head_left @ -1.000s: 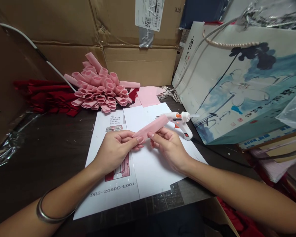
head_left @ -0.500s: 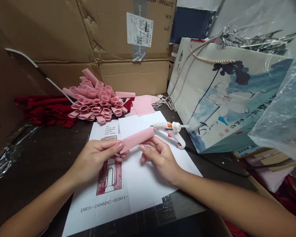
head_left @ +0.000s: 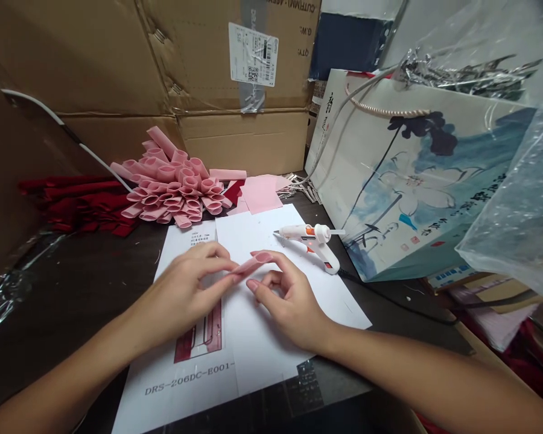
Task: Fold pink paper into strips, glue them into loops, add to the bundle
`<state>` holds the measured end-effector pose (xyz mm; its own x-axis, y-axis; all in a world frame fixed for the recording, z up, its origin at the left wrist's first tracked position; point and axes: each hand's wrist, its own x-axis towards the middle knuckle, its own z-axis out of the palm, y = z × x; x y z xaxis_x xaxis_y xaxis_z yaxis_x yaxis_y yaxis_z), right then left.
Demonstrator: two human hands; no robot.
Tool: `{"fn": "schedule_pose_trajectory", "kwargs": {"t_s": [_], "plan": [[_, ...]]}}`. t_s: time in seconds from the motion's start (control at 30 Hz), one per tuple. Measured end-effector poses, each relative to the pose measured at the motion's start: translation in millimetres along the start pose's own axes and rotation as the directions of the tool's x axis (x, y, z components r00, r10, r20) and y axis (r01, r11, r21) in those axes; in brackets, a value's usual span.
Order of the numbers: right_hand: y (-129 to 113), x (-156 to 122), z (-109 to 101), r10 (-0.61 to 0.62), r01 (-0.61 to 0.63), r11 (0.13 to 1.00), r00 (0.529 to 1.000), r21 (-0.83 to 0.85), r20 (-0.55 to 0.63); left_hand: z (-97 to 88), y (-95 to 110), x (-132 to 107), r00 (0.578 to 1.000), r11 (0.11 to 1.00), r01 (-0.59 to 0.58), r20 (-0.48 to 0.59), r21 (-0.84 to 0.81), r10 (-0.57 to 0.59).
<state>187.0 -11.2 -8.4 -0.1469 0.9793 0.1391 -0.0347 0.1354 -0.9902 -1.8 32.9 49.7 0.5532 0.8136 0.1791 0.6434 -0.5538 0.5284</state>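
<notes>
Both hands meet over white printed sheets (head_left: 271, 337) on a dark table. My left hand (head_left: 187, 295) pinches one end of a small pink paper roll (head_left: 252, 264). My right hand (head_left: 285, 295) holds the roll's other end with its fingertips, the remaining fingers curled. The roll lies nearly end-on to the camera, so little of it shows. A white hot glue gun (head_left: 311, 240) with an orange trigger rests on the sheet just beyond my right hand.
A heap of finished pink paper rolls (head_left: 172, 187) sits behind the sheets, with flat pink paper squares (head_left: 260, 194) beside it and red fabric (head_left: 76, 202) to the left. Cardboard boxes (head_left: 199, 72) wall the back. A painted paper gift bag (head_left: 411, 181) and clear plastic bags (head_left: 516, 205) crowd the right.
The pink roll was turned from lying sideways to pointing nearly end-on, and both hands closed in on it. The view also tilted upward a little.
</notes>
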Motion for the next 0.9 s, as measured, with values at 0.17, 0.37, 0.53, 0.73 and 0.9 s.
{"fn": "schedule_pose_trajectory", "kwargs": {"t_s": [0.17,0.37,0.53,0.73,0.9], "plan": [[2.9,-1.0,0.9,0.05,-0.05,0.998,0.999,-0.023,0.001,-50.0,-26.0,43.5,0.908,0.986,0.142,-0.408,0.084,-0.096],[3.9,0.4,2.4,0.051,-0.049,0.998,0.998,-0.042,0.04,-119.6,-55.7,103.6,0.794,0.886,0.387,-0.581,0.254,-0.18],[5.9,0.3,0.8,0.044,-0.041,0.998,0.997,-0.048,0.062,-134.7,-75.7,129.4,0.818,0.862,0.433,-0.517,0.263,-0.252],[6.2,-1.4,0.6,0.029,-0.026,0.998,0.997,-0.051,0.068,-132.4,-95.5,148.7,0.798,0.79,0.537,-0.483,0.295,-0.361],[4.4,-1.3,0.7,0.041,-0.038,0.998,0.997,-0.053,0.062,-133.5,-97.6,153.7,0.796,0.764,0.563,-0.453,0.314,-0.401]]}}
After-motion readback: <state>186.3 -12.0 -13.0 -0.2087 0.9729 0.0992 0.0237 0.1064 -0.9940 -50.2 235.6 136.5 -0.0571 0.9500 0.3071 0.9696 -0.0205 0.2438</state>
